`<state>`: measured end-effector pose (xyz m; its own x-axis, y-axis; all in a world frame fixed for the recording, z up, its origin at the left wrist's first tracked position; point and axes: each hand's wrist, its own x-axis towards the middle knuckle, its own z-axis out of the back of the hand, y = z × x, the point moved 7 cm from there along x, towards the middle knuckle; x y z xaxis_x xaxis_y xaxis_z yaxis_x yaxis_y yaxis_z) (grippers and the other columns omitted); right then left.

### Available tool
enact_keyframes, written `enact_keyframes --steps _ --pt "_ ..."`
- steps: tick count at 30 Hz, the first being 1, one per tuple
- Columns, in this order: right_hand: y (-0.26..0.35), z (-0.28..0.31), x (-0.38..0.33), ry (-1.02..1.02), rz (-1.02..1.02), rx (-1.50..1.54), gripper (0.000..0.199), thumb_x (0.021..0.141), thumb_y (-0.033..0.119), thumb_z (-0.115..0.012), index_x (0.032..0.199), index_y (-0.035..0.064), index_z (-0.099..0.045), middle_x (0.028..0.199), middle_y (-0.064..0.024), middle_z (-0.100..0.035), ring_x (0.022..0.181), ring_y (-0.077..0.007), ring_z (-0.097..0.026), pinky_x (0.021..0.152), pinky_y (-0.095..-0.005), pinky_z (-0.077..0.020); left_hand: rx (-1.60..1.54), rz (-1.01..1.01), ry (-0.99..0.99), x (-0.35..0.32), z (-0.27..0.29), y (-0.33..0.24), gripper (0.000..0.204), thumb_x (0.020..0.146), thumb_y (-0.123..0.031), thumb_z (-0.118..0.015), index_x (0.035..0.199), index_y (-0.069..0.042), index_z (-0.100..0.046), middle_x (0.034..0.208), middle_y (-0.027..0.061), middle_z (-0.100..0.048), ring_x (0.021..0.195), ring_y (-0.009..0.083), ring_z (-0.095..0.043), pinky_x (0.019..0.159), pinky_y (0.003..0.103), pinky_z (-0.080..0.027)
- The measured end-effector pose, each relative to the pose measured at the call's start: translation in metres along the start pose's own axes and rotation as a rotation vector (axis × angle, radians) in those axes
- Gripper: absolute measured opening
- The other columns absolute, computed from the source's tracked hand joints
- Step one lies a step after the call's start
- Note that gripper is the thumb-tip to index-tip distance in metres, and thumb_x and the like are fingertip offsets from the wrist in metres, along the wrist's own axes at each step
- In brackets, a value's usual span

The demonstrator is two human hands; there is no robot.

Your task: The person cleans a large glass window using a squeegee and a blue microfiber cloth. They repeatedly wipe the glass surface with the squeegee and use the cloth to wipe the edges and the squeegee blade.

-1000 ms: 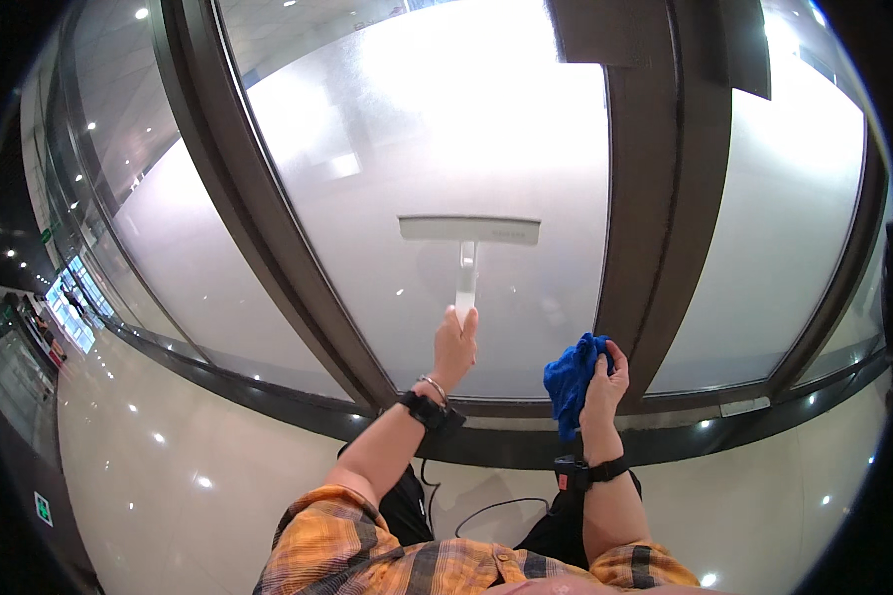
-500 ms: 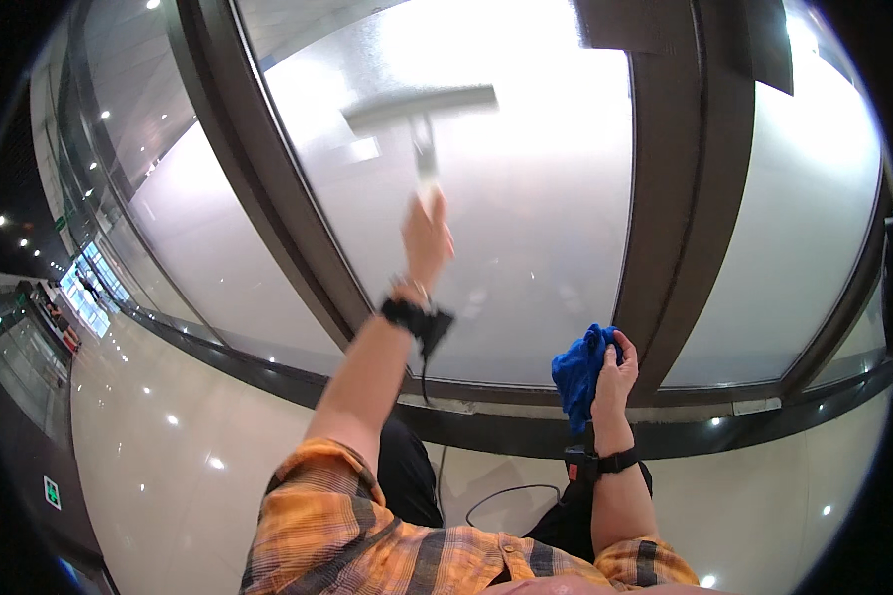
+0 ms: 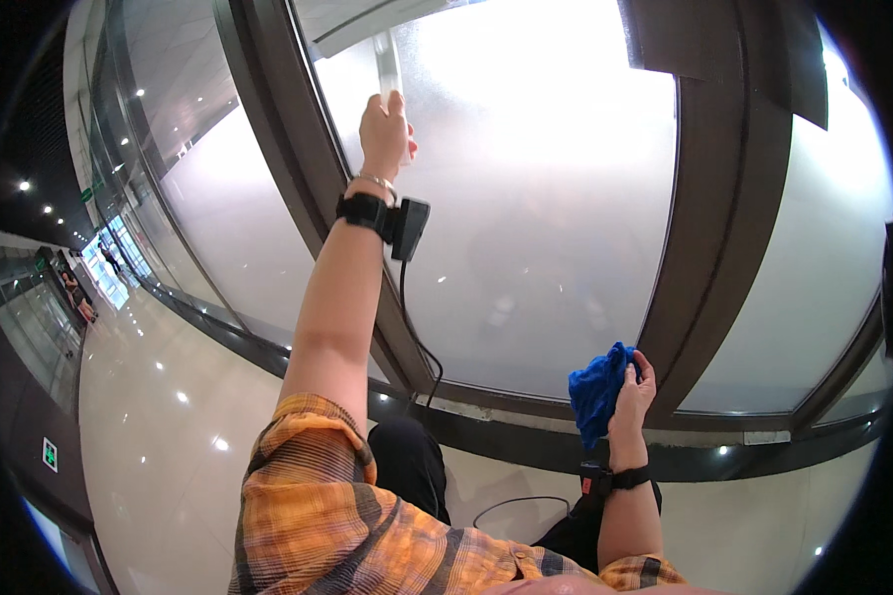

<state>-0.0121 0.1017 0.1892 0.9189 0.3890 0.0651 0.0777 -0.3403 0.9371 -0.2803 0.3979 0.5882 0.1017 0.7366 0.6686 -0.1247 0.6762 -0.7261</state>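
My left hand (image 3: 387,137) is closed around the handle of a window squeegee (image 3: 387,61), arm stretched up and away from me. The squeegee's wide pale head lies at the upper left of a frosted glass pane (image 3: 526,228), partly cut off by the top of the picture. Lower down on the right, my right hand (image 3: 632,397) grips a crumpled blue cloth (image 3: 595,392), held in front of the pane's lower right corner. Whether the cloth touches the glass I cannot tell.
Dark brown frame posts (image 3: 709,198) border the pane, with another frosted panel (image 3: 754,307) to the right. A black device (image 3: 410,230) on my left wrist trails a cable (image 3: 437,367). Shiny tiled floor (image 3: 159,426) runs down a corridor at left, where distant people stand.
My left hand has moved the squeegee upward and to the left across the glass. The right hand still holds the blue cloth; the whole view has shifted slightly.
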Motion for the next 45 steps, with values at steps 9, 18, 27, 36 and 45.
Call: enact_keyframes --steps 9,18,27,36,45 --pt "-0.002 -0.003 -0.004 0.040 -0.055 0.042 0.027 0.096 0.008 -0.050 0.121 0.0031 -0.057 0.117 -0.0072 -0.060 0.102 -0.0159 -0.058 0.091 -0.0288 -0.0460 -0.093 0.104 0.040 -0.155 -0.033 0.170 0.038 0.099 -0.039 -0.044 0.114 -0.004 -0.043 0.052 0.0043 -0.049 0.035 0.0140 -0.049 0.030 0.029 -0.038" --pt "0.004 -0.005 -0.006 0.049 -0.038 0.003 0.027 0.096 0.009 -0.050 0.122 0.0036 -0.056 0.116 -0.0075 -0.060 0.102 -0.0160 -0.058 0.091 -0.0291 -0.0469 -0.039 0.088 0.001 -0.031 0.031 0.080 0.033 0.100 -0.038 -0.041 0.095 -0.005 -0.042 0.051 0.0043 -0.047 0.035 0.0125 -0.047 0.031 0.026 -0.038" --pt "0.004 -0.002 -0.002 0.041 -0.009 -0.062 0.027 0.096 0.009 -0.050 0.122 0.0027 -0.056 0.117 -0.0080 -0.060 0.105 -0.0167 -0.057 0.093 -0.0296 -0.0457 -0.144 0.245 0.011 -0.174 -0.049 0.162 0.027 0.100 -0.035 -0.045 0.102 -0.008 -0.041 0.050 0.0017 -0.044 0.036 0.0125 -0.048 0.030 0.028 -0.038" --pt "0.007 0.000 -0.004 0.036 -0.012 -0.019 0.027 0.096 0.009 -0.051 0.122 0.0025 -0.056 0.118 -0.0078 -0.059 0.104 -0.0165 -0.056 0.092 -0.0296 -0.0454 -0.193 0.233 0.087 -0.151 -0.039 0.133 0.030 0.100 -0.034 -0.043 0.099 -0.004 -0.042 0.049 0.0048 -0.047 0.033 0.0134 -0.046 0.030 0.028 -0.037" --pt "0.006 0.002 -0.002 0.003 0.037 -0.059 0.027 0.095 0.009 -0.051 0.121 0.0036 -0.057 0.117 -0.0071 -0.060 0.104 -0.0167 -0.056 0.093 -0.0299 -0.0436 -0.179 0.184 0.026 -0.148 -0.055 0.128 0.031 0.101 -0.034 -0.038 0.105 -0.004 -0.039 0.053 0.0028 -0.046 0.035 0.0125 -0.046 0.029 0.026 -0.037"
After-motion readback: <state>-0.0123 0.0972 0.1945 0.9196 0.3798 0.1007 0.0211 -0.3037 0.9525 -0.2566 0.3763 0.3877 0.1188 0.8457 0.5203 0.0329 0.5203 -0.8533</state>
